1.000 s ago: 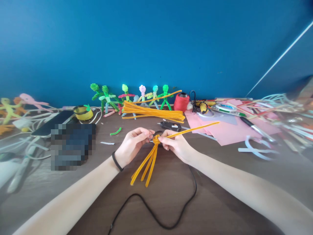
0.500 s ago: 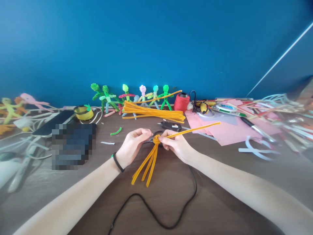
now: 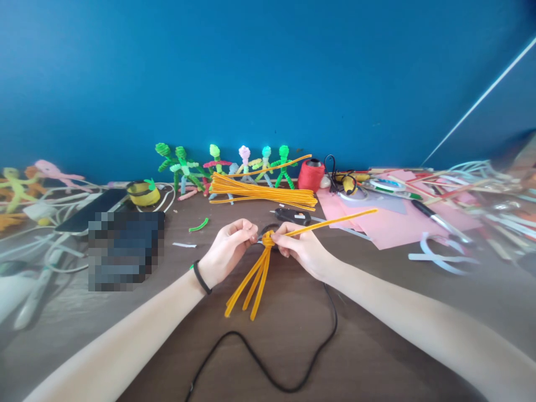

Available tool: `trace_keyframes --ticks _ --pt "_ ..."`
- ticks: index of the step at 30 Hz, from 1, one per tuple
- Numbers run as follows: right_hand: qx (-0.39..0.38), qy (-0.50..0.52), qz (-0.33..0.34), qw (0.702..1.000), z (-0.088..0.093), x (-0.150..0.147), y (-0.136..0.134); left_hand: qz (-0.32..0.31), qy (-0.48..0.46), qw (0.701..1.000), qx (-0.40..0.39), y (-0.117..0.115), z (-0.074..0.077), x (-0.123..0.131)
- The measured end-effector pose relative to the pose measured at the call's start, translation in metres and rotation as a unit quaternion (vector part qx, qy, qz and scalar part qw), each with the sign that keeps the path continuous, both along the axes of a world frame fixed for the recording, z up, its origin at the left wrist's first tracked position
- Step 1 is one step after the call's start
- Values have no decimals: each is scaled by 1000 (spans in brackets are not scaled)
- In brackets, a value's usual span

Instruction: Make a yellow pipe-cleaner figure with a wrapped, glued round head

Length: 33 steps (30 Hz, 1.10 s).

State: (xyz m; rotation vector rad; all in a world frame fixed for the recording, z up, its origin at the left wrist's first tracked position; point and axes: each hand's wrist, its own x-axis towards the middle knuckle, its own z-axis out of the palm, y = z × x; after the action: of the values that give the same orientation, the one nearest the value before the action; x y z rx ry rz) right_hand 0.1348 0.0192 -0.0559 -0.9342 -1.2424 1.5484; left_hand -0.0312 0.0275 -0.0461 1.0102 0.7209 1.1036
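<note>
My left hand (image 3: 228,248) and my right hand (image 3: 302,245) meet over the brown table (image 3: 293,335), both pinched on a bundle of orange pipe cleaners (image 3: 253,277) at its wound knot. Several orange ends hang down toward me from the knot. One long orange strand (image 3: 335,219) sticks out to the right past my right hand. A black band sits on my left wrist.
A pile of orange pipe cleaners (image 3: 262,191) lies behind, with a row of pipe-cleaner figures (image 3: 218,164) against the blue wall. A black glue gun (image 3: 293,215) and its cord (image 3: 268,357), red thread spool (image 3: 310,174), pink paper (image 3: 377,218) and a dark phone (image 3: 90,209) lie around.
My left hand's fingers have shifted slightly at the knot. The bundle and my right hand have stayed almost still.
</note>
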Motion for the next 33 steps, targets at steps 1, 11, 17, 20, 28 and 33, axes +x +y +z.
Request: trace_keyframes --ticks 1,11,17,20,28,33 --pt "1 0 1 1000 -1 0 0 -8 -3 1000 2 0 0 0" --pt "5 6 1 1000 -2 -1 1 -82 -74 994 -20 -1 5 -2" --pt "6 5 1 1000 -2 0 1 -115 -115 984 -69 -1 8 -3" --pt "6 3 1 1000 -3 0 1 -100 -122 984 -85 0 9 -3" --pt "8 12 11 1000 -5 2 2 7 11 999 -35 3 -2 -3" --pt "4 18 17 1000 -6 2 4 10 121 992 30 -1 -1 -3"
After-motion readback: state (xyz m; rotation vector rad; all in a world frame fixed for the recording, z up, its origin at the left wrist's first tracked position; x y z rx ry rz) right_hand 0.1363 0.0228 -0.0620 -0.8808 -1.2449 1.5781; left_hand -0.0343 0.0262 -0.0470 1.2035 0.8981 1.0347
